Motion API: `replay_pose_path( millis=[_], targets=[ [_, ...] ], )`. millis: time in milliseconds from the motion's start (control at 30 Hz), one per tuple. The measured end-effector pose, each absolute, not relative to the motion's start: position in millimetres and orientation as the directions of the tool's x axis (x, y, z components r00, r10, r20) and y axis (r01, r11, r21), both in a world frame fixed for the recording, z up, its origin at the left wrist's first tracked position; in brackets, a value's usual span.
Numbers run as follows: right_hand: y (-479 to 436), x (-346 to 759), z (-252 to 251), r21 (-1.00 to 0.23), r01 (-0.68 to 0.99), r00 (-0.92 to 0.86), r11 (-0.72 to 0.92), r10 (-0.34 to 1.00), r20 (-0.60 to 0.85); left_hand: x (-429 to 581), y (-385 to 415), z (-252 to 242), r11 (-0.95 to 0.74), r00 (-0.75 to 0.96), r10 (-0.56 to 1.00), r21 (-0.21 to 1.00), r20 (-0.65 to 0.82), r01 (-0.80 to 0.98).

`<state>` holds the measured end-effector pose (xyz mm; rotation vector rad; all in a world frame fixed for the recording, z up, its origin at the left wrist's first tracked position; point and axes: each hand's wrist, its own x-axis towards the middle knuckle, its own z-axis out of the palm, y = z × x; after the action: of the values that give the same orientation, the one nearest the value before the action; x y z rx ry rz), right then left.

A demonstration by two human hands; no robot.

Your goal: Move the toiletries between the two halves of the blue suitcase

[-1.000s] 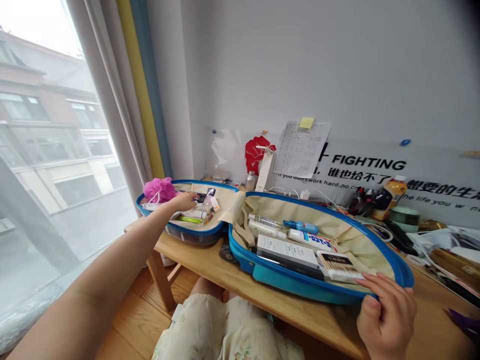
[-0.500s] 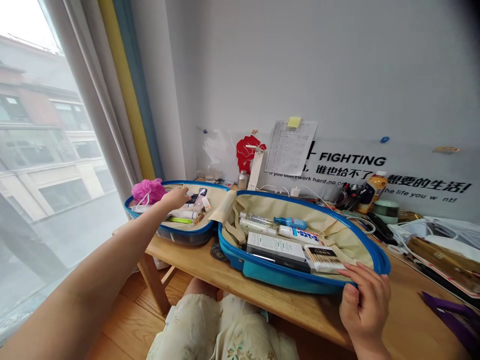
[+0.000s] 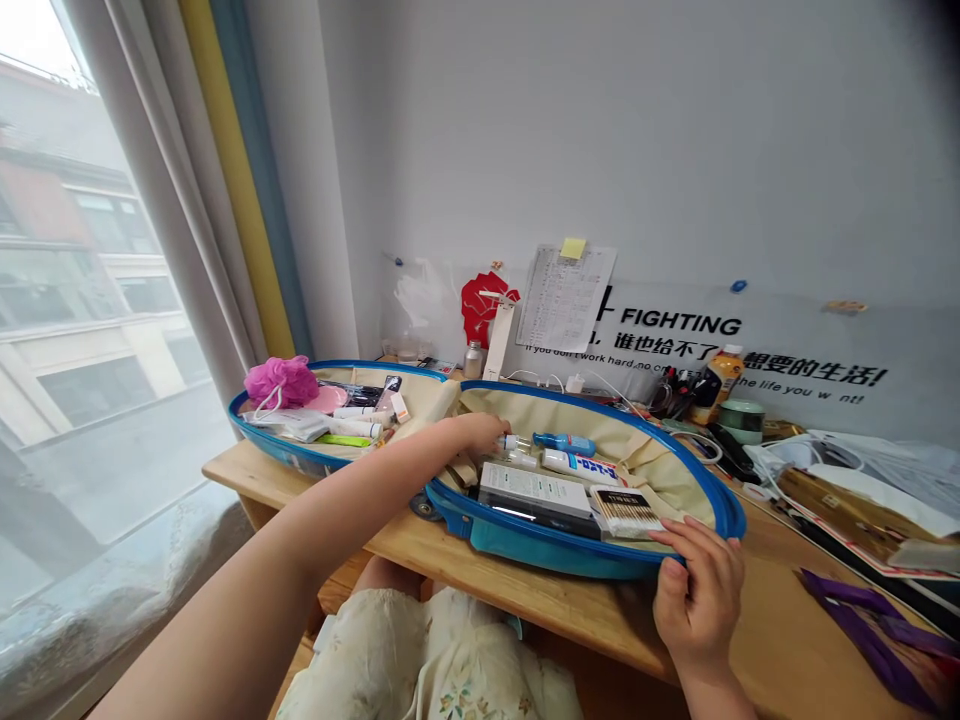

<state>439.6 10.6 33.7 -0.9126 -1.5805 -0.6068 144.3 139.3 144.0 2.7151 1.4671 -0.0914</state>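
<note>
An open blue suitcase (image 3: 570, 562) with a beige lining lies on the wooden desk. My left hand (image 3: 486, 432) reaches into its right half, fingers curled down at a clear bottle (image 3: 514, 443); the fingertips are mostly hidden. Beside that bottle are a blue bottle (image 3: 566, 443), a white toothpaste tube (image 3: 581, 466), a white printed box (image 3: 534, 488) and a pack of cotton swabs (image 3: 626, 508). Over the front right rim rests my right hand (image 3: 697, 590), fingers stretched out and thumb apart, fingertips beside the cotton swabs.
In the suitcase's left half sit a pink bath puff (image 3: 281, 382), a green item (image 3: 345, 440) and several tubes and packets. Behind stands a drink bottle (image 3: 716, 385) near a green-tinted jar (image 3: 742, 420). A purple item (image 3: 862, 625) lies at the right. A window is at the left.
My left hand has moved right, from the suitcase's left half to the clear bottle in the right half. My right hand stays on the rim. The view has shifted slightly right.
</note>
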Motion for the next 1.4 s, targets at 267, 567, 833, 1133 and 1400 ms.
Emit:
replay_pose_path(
  millis=[267,567,833,1133,1400],
  targets=[
    [11.3,441.9,31.4,-0.084,0.838,-0.050,0.539,0.229,0.972,133.2,168.8,144.2,-0.466,0.464,0.880,-0.006,-0.101,0.885],
    [10.0,441.1,35.4,-0.050,0.835,-0.083,0.548,0.215,0.973,137.6,176.9,136.5,-0.444,0.442,0.891,0.004,-0.101,0.896],
    [11.8,442.8,33.3,-0.050,0.835,-0.081,0.548,0.213,0.974,135.8,179.5,136.6,-0.424,0.420,0.904,-0.050,-0.075,0.904],
    [12.1,442.9,34.1,-0.040,0.835,-0.090,0.548,0.207,0.974,137.8,185.8,133.2,-0.382,0.380,0.921,-0.004,-0.090,0.924],
    [12.5,443.8,34.1,-0.023,0.839,-0.106,0.544,0.206,0.973,141.4,174.5,138.6,-0.340,0.345,0.938,0.108,-0.030,0.934]
  ],
)
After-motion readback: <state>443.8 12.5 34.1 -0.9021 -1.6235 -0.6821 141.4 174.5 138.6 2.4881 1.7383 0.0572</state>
